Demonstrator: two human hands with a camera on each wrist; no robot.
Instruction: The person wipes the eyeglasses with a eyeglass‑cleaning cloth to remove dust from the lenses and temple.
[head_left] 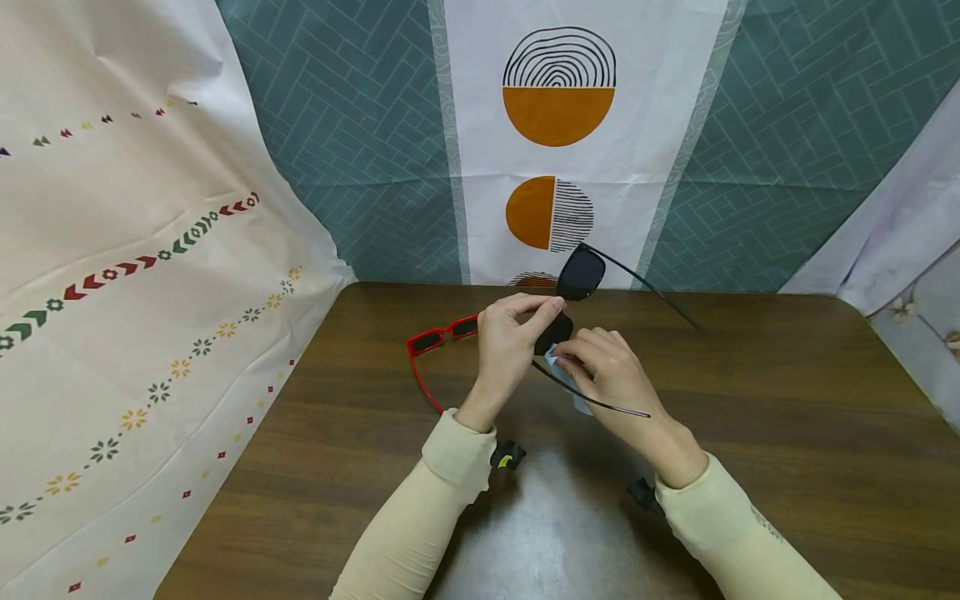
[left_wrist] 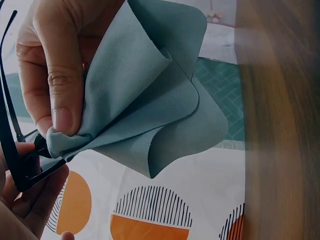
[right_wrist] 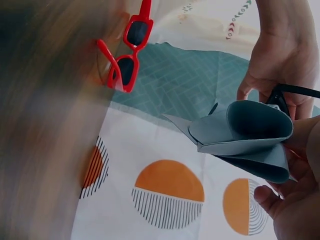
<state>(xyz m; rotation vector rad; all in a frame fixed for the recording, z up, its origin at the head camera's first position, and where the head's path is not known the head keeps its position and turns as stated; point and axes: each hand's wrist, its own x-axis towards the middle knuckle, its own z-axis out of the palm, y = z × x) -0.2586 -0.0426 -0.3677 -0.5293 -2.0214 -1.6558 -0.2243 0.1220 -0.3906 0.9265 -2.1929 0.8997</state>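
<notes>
A pair of black sunglasses (head_left: 581, 273) is up in front of me, one temple pointing to the far right and the other crossing in front of my right hand. My left hand (head_left: 513, 342) pinches the frame around the bridge. A grey-blue cleaning cloth (left_wrist: 145, 100) is bunched between the thumb and fingers of my right hand (head_left: 618, 375), pressed around the nearer lens. In the left wrist view the loose part of the cloth fans out in folds. The right wrist view shows the same folded cloth (right_wrist: 245, 130) below my left hand (right_wrist: 287, 60).
Red sunglasses (head_left: 447, 331) with dark lenses stand unfolded on the brown wooden table (head_left: 750, 400), behind and left of my left hand. A patterned cloth backdrop (head_left: 360, 167) hangs along the table's far edge. Cream patterned fabric (head_left: 150, 333) drapes at the left side.
</notes>
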